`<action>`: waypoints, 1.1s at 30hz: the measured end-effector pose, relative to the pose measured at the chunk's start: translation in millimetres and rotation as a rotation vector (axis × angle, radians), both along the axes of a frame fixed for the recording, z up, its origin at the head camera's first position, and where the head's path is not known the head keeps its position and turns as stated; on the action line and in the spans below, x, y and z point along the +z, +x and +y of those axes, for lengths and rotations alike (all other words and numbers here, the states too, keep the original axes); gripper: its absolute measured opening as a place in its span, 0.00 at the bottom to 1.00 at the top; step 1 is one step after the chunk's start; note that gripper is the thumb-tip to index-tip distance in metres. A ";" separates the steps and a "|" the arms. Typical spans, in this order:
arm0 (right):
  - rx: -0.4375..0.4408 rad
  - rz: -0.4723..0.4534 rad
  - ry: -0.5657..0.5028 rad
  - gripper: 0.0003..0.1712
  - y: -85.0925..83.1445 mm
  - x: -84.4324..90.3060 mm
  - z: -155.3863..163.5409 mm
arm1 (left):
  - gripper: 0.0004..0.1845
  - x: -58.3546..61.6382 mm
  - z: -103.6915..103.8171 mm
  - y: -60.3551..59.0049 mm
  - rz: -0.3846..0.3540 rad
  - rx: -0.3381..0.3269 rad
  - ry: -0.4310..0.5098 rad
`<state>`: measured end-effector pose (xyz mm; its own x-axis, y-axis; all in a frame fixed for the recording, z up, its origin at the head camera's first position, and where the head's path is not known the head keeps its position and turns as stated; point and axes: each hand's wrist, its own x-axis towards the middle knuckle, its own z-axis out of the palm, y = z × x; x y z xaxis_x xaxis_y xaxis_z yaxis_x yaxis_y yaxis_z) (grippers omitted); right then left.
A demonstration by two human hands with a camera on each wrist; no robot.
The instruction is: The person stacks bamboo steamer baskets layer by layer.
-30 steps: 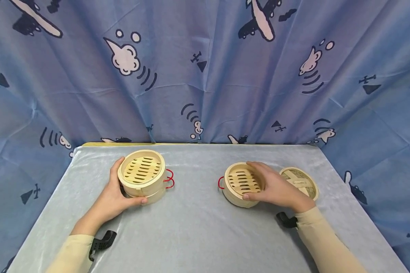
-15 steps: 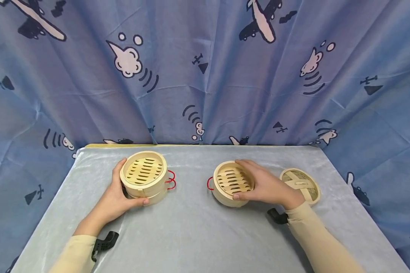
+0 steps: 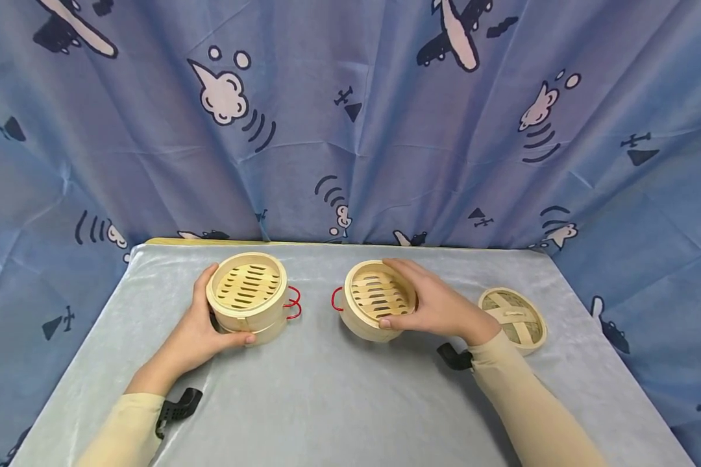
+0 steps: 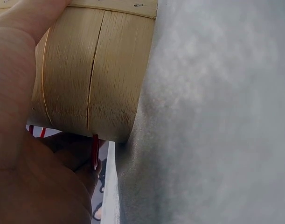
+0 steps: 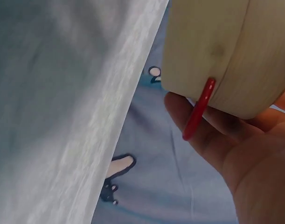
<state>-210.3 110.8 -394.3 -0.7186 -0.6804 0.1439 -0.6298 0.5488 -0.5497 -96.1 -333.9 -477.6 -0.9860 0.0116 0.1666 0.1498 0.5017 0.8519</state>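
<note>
On the left of the grey cloth stands a two-tier stack of bamboo steamer baskets (image 3: 247,293) with red wire handles (image 3: 292,305). My left hand (image 3: 206,325) grips its near-left side, thumb in front; the left wrist view shows the stack's wall (image 4: 95,70) against my palm (image 4: 35,182). My right hand (image 3: 428,305) grips a single steamer tier (image 3: 376,297) by its right side, a little to the right of the stack. That tier looks slightly tilted. In the right wrist view its wall (image 5: 226,46) and red handle (image 5: 198,112) sit above my fingers (image 5: 235,149).
A woven bamboo lid (image 3: 513,318) lies flat on the table's right side. The table (image 3: 339,402) is draped in grey cloth, and a blue curtain (image 3: 350,130) with cartoon prints hangs behind and beside it. Black wrist-camera mounts (image 3: 178,407) show at both sleeves.
My right hand has carried the single tier leftward, away from the lid and closer to the stack. The left hand and its stack have stayed put.
</note>
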 end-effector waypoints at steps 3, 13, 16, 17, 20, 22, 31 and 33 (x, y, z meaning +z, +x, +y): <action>0.013 0.013 -0.019 0.67 -1.0 3.2 -9.1 | 0.84 0.5 0.5 0.3 0.005 -0.001 0.007; 0.065 0.026 -0.059 0.68 -2.4 11.3 -45.1 | 0.84 -3.8 -0.3 2.1 -0.008 0.011 0.008; 0.069 0.018 -0.072 0.68 -1.4 14.8 -55.6 | 0.84 -3.1 -0.5 1.6 -0.006 0.014 0.005; 0.073 0.019 -0.075 0.68 -1.4 16.3 -59.2 | 0.84 -2.7 -0.5 1.1 -0.004 0.014 0.002; 0.090 0.027 -0.079 0.68 -2.2 20.0 -70.0 | 0.83 -1.9 -0.5 -0.6 0.003 0.011 -0.001; 0.101 0.043 -0.074 0.68 -2.8 21.9 -76.9 | 0.83 -2.1 -0.5 -1.2 0.004 0.008 0.002; 0.134 0.072 -0.077 0.68 -2.2 24.9 -104.6 | 0.84 -2.2 -0.7 -0.2 0.007 0.007 0.004; 0.130 0.078 -0.068 0.68 -1.9 26.4 -109.1 | 0.84 -2.4 -0.7 -0.4 0.007 0.006 0.005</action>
